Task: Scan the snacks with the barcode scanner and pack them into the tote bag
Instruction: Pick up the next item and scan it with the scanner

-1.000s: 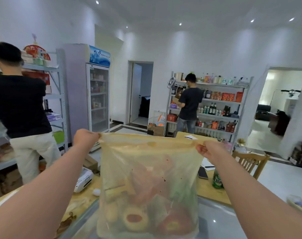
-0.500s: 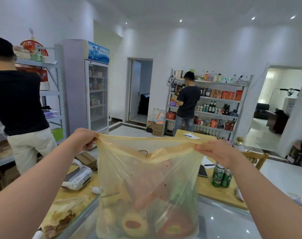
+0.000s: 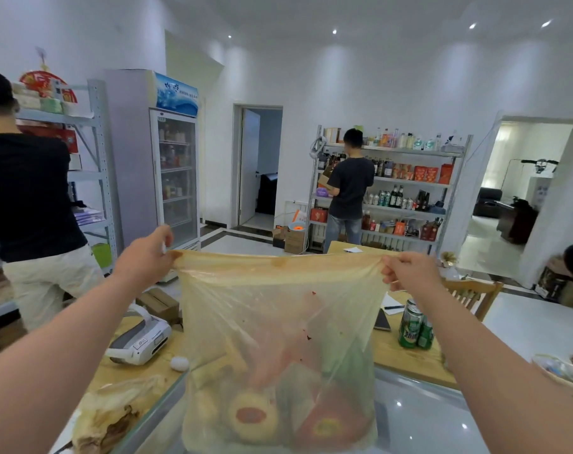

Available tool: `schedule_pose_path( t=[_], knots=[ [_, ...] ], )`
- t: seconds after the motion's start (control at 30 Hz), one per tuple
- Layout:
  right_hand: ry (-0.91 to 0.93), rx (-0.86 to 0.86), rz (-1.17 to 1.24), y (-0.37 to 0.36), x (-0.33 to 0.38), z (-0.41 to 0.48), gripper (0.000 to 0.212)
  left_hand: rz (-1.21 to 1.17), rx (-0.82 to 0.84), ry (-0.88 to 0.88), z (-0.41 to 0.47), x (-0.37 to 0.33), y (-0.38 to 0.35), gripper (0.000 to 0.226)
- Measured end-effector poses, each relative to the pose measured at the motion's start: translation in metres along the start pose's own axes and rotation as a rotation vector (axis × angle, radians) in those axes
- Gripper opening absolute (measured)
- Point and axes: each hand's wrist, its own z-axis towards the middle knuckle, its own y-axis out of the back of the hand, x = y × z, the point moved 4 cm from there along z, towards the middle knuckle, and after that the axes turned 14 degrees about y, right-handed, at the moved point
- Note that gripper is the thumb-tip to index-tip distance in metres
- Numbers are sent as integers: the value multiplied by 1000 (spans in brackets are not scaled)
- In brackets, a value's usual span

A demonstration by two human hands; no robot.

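Since 1.0 s ago the translucent yellowish plastic bag (image 3: 278,339) rim sits pulled wider and tauter: left hand (image 3: 144,257) is further toward frame left, right hand (image 3: 409,273) further toward frame right. View now tilts lower, so the white handheld scanner (image 3: 137,342) at lower left and the green drink cans (image 3: 414,326) at centre right show more fully than before.

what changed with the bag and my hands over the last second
The two hands moved apart: the left hand and right hand now stretch the top edge of the plastic bag taut and nearly straight, where it sagged before. The view also tipped down a little, showing more of the green cans and white scanner on the counter. Both hands still pinch the bag's corners; the snacks remain inside.
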Motion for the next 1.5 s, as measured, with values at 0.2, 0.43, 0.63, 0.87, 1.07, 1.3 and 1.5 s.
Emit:
schedule_pose_path(
  t=[0.2,0.43,0.63,0.87,1.07,1.3,1.5],
  knots=[
    [33,-56,-177,-8,-11,2,24,-310,296,-60,1,-8,-20,26],
    [72,-85,-187,-11,-8,-1,26,242,229,-696,-46,-54,-29,44],
    [90,-41,-153,-9,-4,1,22,484,360,-603,-13,-30,-36,52],
    [131,-4,-61,-10,7,-9,19,576,172,-804,5,-18,-24,78],
    [19,-52,-20,6,-10,0,14,264,-130,-1106,-1,-15,1,28],
    [-74,-40,-206,-20,-18,10,20,367,-2,-660,32,-15,-31,26],
    [-34,208,-36,-8,1,-6,29,350,127,-600,29,-15,-33,26]
  ],
)
